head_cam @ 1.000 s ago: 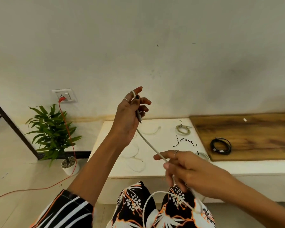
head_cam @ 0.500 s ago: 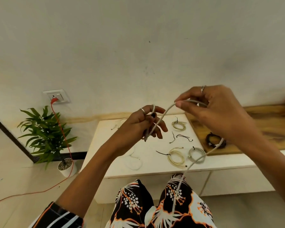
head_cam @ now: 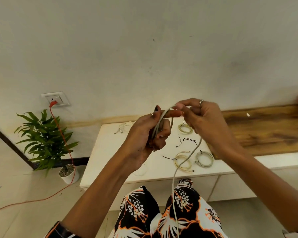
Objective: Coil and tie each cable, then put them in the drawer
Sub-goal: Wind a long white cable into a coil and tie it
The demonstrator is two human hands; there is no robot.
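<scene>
At frame centre, the left hand (head_cam: 144, 134) clamps the grey cable (head_cam: 175, 177) coils; the right hand (head_cam: 203, 121) pinches the next loop over them. The tail hangs free toward the lap, above the tabletop (head_cam: 110, 152), feeding slack.

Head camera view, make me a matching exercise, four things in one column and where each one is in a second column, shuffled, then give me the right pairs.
Things:
1. white cable
2. orange cord
3. potted plant
4. loose black ties

Places:
A. standing on the floor by the wall
B. lying on the white table between coiled cables
C. plugged into the wall socket
D. in the grip of both the left hand and right hand, tail hanging down

Pairs: 1-D, 2-C, 3-A, 4-B
</scene>
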